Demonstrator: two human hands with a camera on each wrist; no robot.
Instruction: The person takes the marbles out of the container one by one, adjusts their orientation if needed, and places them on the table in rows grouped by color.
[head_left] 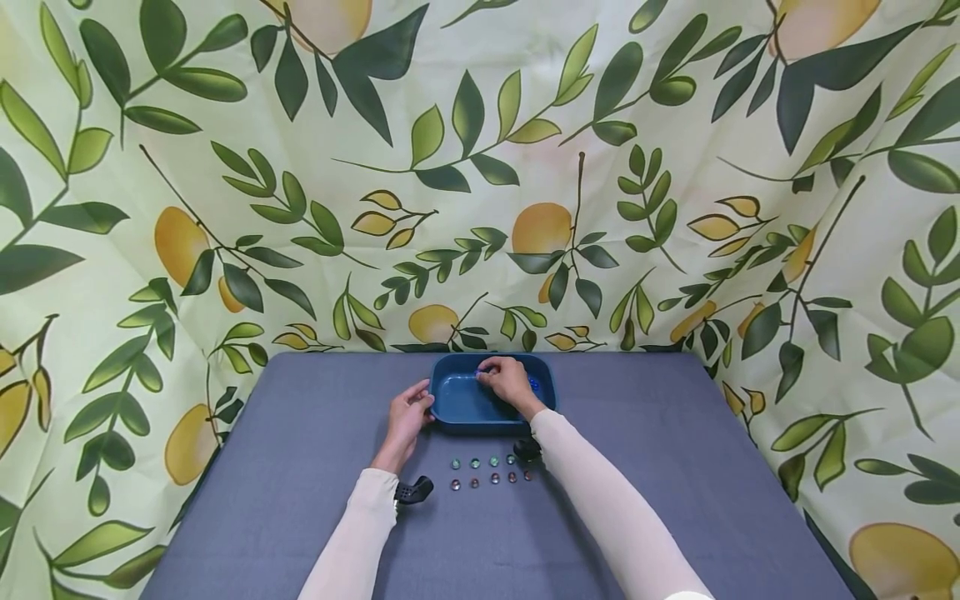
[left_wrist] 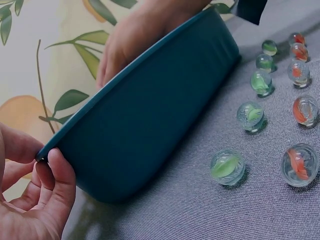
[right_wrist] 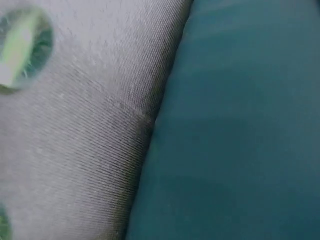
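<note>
A dark teal plastic basin stands near the far edge of the table. Its left end rim is pinched between the thumb and fingers of my left hand, seen closely in the left wrist view, where the hand is at the lower left. My right hand reaches over the near rim into the basin and pinches a small blue marble at its fingertips. More blue marbles lie inside at the right, partly hidden by that hand. The right wrist view shows only the basin's outer wall, not the hand.
In front of the basin, a row of green-swirled marbles lies on the grey cloth. A row of red-swirled marbles runs parallel, closer to me. Behind the table hangs a leaf-patterned curtain.
</note>
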